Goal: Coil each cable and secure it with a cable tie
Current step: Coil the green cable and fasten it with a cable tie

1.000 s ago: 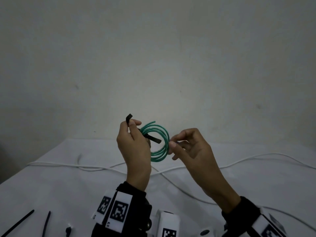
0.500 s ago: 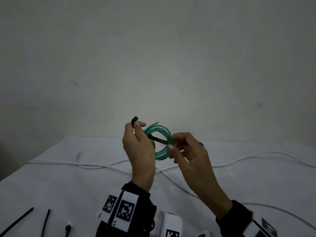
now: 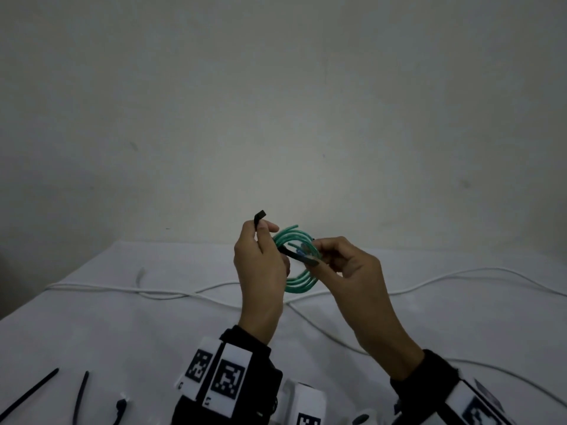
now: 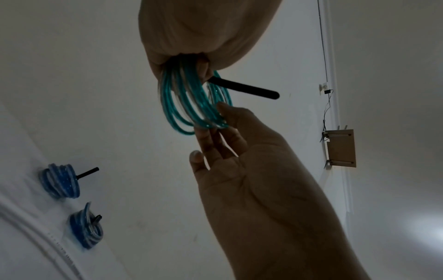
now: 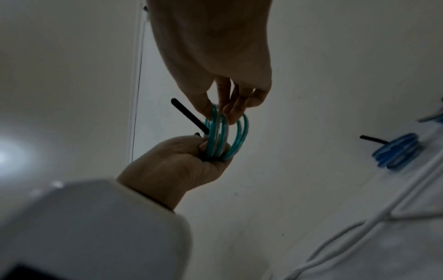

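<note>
- Spare ties [image 3: 30,391] lie on the desk [image 3: 122,317], nearer the person than the green coil [image 3: 299,280], likely kept within reach.
- Left hand [image 3: 260,271] clamps the green coil and black tie [image 3: 296,254], holding the loops together.
- Right hand [image 3: 346,265] pinches the coil's opposite side beside the tie's tail, probably to thread it.
- Beyond the coil sit two tied blue coils [image 4: 61,181].

The head camera looks forward and down from above the table [image 3: 92,317], taking in both forearms and the wall. Each wrist camera sits close under its own palm, looking up along the fingers. All three share the green coil [image 3: 299,282] [image 4: 189,106] [image 5: 221,136].
</note>
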